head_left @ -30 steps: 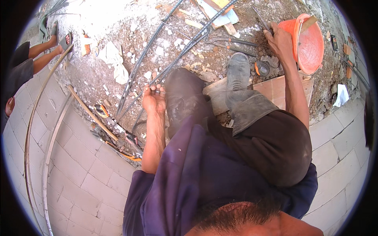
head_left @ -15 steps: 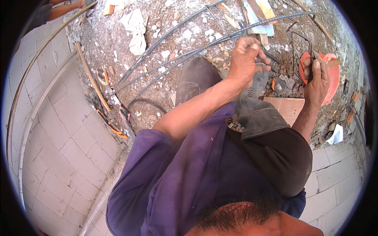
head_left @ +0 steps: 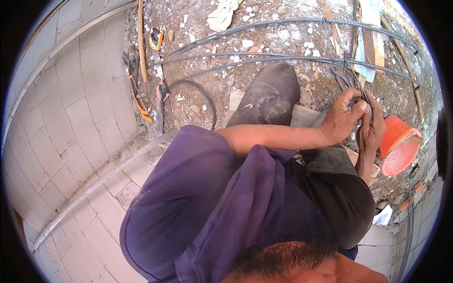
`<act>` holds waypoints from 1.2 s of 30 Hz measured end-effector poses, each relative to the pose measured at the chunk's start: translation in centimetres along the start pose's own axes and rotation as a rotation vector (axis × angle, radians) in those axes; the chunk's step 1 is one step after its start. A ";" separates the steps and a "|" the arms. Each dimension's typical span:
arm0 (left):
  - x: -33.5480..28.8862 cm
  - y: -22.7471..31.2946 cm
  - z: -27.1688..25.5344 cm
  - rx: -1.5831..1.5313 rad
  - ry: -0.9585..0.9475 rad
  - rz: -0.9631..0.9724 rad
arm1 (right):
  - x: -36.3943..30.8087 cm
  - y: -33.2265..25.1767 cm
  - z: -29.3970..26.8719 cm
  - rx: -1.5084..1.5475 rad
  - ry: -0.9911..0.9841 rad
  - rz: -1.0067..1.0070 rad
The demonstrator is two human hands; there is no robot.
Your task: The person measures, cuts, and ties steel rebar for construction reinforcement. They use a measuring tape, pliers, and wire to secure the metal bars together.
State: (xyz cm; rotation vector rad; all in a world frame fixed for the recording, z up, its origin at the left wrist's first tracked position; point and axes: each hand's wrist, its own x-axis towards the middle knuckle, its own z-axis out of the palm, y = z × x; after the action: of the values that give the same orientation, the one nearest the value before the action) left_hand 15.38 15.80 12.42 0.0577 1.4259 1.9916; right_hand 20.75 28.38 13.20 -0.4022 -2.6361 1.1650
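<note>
My left hand and my right hand are close together beside the rebar, fingers closed. Between them, thin dark bent steel rods run up against the long ribbed rebar; both hands seem to pinch these rods. Whether a hand tool is also in the right palm is hidden by the fingers. Several rebar lengths lie across the ground in front of me, including an upper curved bar.
An orange-red bucket lies tipped at the right. To the left are a tape measure, an orange-handled tool and a wooden strip. My boot stands on rubble before the rebar. Boards lie at the far right.
My left hand has moved right and down to meet the right hand, which has come inward from over the bucket. The view has shifted. The bent rods now reach the rebar.
</note>
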 end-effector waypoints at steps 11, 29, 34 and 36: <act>-2.2 1.5 -8.8 -0.356 0.317 -0.045 | 2.7 -4.3 3.0 -0.003 -0.580 -0.340; -9.0 2.2 -13.2 -0.524 0.396 -0.181 | 16.8 4.7 10.4 0.256 -0.306 0.621; -10.1 2.6 -15.8 -0.498 0.459 -0.190 | 18.3 3.3 12.8 0.687 -0.476 0.855; -10.5 3.4 -16.1 -0.486 0.496 -0.211 | 18.6 4.9 13.9 0.826 -0.428 0.804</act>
State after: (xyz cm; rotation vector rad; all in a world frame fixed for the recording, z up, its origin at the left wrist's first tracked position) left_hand 15.29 -3.75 12.40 -0.8147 1.1184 2.2001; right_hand -0.26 28.38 2.25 -1.1665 -1.9730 2.6583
